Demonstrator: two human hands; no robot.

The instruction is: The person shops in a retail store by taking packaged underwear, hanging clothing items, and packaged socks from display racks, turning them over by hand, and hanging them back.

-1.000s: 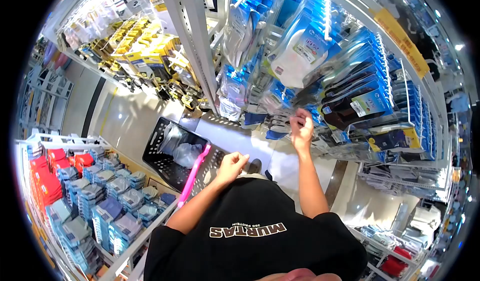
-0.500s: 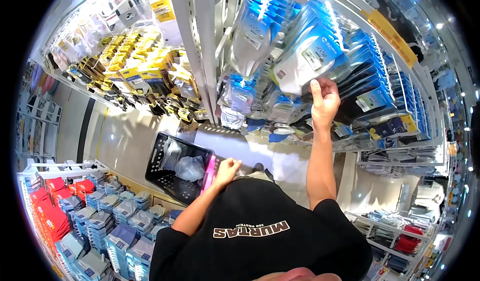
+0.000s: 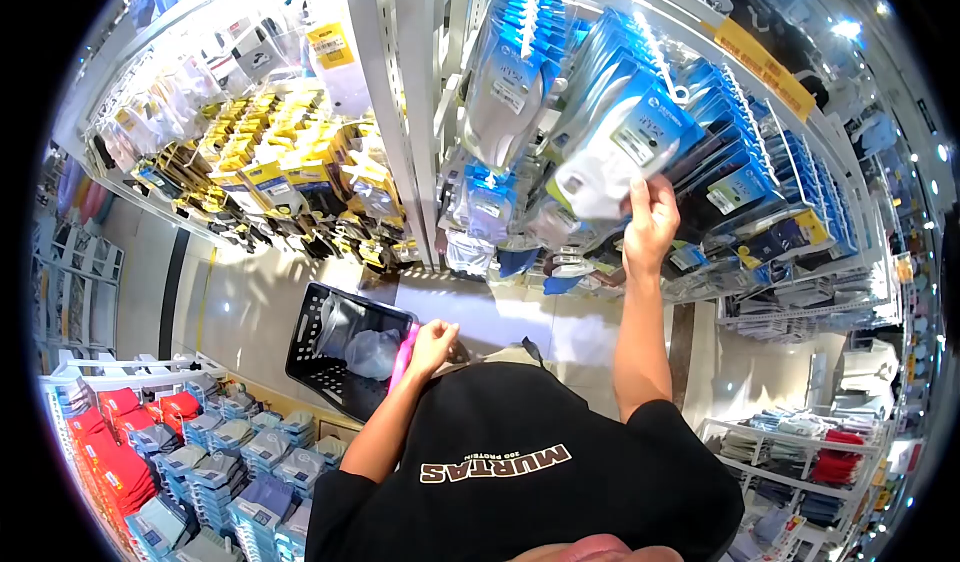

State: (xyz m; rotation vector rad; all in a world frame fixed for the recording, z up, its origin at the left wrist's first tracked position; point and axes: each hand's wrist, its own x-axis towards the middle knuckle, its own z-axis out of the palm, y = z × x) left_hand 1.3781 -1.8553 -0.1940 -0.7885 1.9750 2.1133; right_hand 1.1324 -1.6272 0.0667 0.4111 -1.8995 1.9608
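Note:
My right hand (image 3: 652, 220) is pinching the lower edge of a sock pack (image 3: 630, 152), a clear packet with a blue header and white contents. The pack tilts outward, its header just below the tip of a white hook (image 3: 678, 92), with similar packs (image 3: 590, 97) hanging close behind. Low on the other side, my left hand (image 3: 437, 345) is curled closed; whatever its fingers hold is hidden. A black basket (image 3: 318, 357) with a pink handle (image 3: 404, 355) hangs by my left wrist, with clear plastic-wrapped items (image 3: 373, 353) inside.
White rack posts (image 3: 415, 112) divide the blue packs from yellow-headed packs (image 3: 265, 162) on the left. Dark packs (image 3: 735, 187) hang right of my hand. Folded goods (image 3: 215, 467) fill a lower-left display, and another shelf (image 3: 790, 462) stands lower right.
The sock pack in my right hand has tipped outward and shifted slightly right, with my grip farther onto its corner. My left hand and the basket have moved slightly left.

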